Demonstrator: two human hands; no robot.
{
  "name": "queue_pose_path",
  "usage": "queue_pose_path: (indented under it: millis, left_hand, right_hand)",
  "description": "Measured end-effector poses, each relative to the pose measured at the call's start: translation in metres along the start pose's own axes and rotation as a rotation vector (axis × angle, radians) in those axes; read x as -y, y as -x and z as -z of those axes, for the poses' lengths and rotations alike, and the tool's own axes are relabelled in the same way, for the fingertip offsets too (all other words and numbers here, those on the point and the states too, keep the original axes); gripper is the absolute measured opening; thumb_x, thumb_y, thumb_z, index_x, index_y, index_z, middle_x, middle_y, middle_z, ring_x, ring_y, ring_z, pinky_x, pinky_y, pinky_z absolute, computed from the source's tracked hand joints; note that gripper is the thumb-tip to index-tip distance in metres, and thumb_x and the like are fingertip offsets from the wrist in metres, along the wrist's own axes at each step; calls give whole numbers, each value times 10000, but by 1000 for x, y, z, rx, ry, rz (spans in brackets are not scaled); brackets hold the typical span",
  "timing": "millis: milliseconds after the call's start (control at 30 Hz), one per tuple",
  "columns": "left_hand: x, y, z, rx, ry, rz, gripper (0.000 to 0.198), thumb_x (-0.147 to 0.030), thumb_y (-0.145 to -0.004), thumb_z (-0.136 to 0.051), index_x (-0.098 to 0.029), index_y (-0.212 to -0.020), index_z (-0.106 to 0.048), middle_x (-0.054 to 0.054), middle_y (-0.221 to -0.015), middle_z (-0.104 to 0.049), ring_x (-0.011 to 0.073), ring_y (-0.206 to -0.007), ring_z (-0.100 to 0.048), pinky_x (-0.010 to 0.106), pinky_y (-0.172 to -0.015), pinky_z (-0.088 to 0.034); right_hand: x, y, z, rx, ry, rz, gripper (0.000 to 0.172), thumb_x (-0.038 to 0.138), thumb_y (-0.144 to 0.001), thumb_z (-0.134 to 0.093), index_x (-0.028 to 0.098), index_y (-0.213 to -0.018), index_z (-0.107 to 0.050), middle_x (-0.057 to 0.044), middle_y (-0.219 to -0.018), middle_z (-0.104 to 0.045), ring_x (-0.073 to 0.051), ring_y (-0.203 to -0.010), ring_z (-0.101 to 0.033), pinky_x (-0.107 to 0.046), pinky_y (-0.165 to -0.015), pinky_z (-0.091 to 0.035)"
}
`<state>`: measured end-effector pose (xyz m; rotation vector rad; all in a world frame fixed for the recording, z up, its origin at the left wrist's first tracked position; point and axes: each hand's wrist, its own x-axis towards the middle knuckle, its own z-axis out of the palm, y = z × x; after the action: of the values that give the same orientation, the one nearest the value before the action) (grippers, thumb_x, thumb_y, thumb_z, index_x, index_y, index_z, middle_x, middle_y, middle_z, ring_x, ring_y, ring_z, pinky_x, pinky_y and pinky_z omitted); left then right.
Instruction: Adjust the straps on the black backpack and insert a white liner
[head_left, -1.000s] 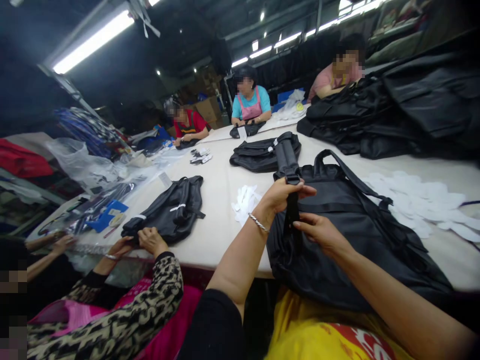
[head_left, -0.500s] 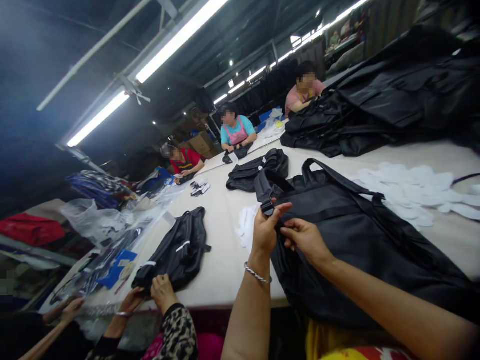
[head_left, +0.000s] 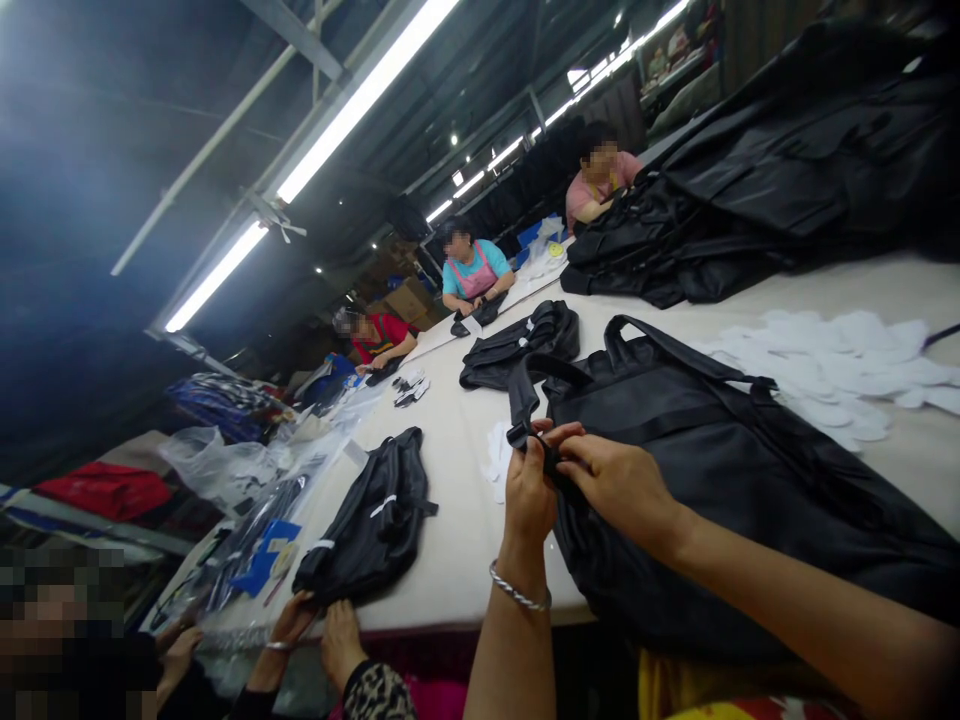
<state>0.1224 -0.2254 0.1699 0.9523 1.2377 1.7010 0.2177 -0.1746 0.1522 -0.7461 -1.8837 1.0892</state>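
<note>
Black webbing of a shoulder strap (head_left: pixel 525 395) is pinched at its buckle between the closed fingers of the left hand (head_left: pixel 529 490) and right hand (head_left: pixel 619 485), above the black bag (head_left: pixel 720 460) lying on the pale table (head_left: pixel 457 540).

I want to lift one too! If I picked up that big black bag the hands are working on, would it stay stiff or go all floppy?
Probably floppy: the black bag lies slumped and creased on the table. Its strap bends limply toward the left hand and right hand. The cloth looks slightly shiny, so maybe slippery.
</note>
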Motion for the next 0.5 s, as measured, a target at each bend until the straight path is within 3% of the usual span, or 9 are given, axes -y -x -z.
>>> queue_pose_path:
  millis: [67,133,333,500]
  left_hand:
    - [3,1,-3,31,119,37,364,-420,-809,-391,-166,-1052,-486,107,-1118,-533,203,-1056,-485,354,-934,-346]
    - [8,3,-8,44,209,69,391,-407,-816,-385,-188,-1139,-412,111,-1144,-520,200,-1090,-459,363,-943,-335]
    - [22,9,-22,2,241,92,483,-448,-811,-370,-220,-1234,-327,109,-1186,-494,193,-1108,-445,347,-933,-346]
    - [24,11,-25,-18,185,87,531,-501,-779,-391,-239,-1238,-341,95,-1215,-473,189,-1104,-449,331,-925,-358]
  right_hand:
    - [5,2,8,-83,130,106,178,228,-748,-489,231,-892,-594,-32,-919,-585,-167,-800,-549,-266,-698,-411]
    - [6,4,10,-96,149,137,183,217,-757,-477,227,-906,-583,-37,-927,-567,-159,-816,-541,-253,-706,-412]
    - [-5,11,1,-133,185,29,200,238,-733,-499,196,-924,-542,-48,-898,-563,-170,-755,-553,-278,-680,-428]
    - [-11,16,2,-142,152,57,214,242,-737,-494,207,-943,-538,-56,-919,-561,-189,-790,-550,-289,-695,-430]
